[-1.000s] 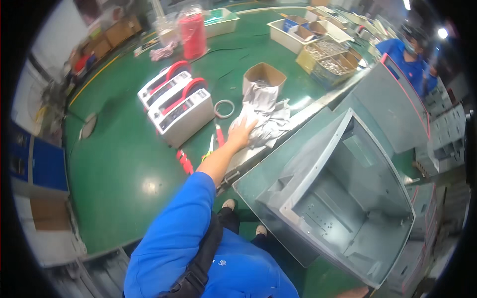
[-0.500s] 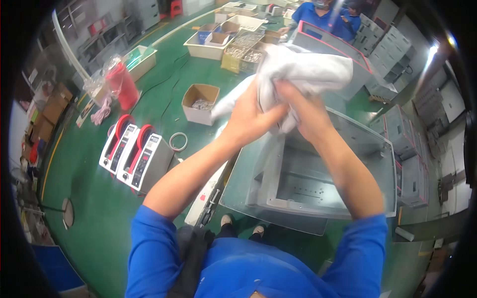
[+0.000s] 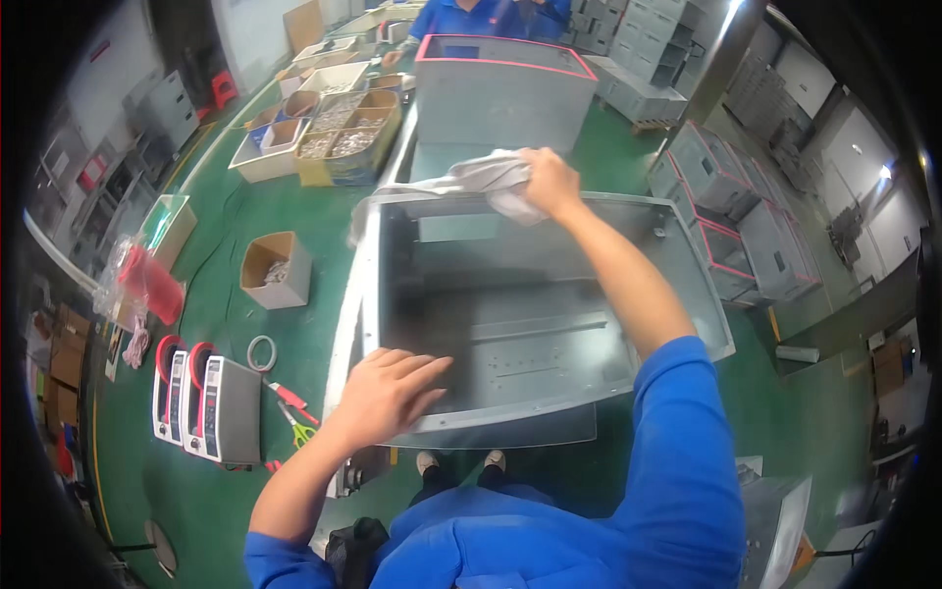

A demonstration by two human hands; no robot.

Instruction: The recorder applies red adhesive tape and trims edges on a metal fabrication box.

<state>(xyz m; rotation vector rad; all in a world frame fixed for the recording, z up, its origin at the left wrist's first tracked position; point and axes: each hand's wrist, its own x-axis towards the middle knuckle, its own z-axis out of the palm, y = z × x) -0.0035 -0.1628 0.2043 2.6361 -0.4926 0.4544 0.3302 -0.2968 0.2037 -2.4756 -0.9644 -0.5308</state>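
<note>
A grey metal cabinet box [image 3: 549, 420] lies open side up before me, its hollow inside facing me. My right hand [image 3: 549, 182] is closed on a white cloth [image 3: 481, 175] at the box's far rim. The cloth trails leftward along that rim and hangs past the far left corner. At the near left corner my left hand [image 3: 391, 393] rests with its fingers stretched out over the edge, holding nothing. Small holes and a ridge show on the inner panel of the box.
Two white tape dispensers [image 3: 231, 407] stand at left, near a tape roll [image 3: 262, 353], a red-handled cutter [image 3: 291, 401] and green scissors [image 3: 298, 428]. A cardboard box [image 3: 278, 267] and parts bins [image 3: 343, 147] sit farther off. Another grey cabinet [image 3: 500, 98] stands beyond, by a person [image 3: 471, 18].
The bunched cloth has come down from both raised hands onto the far rim. My left hand has let go and moved to the near left corner. The view has swung right.
</note>
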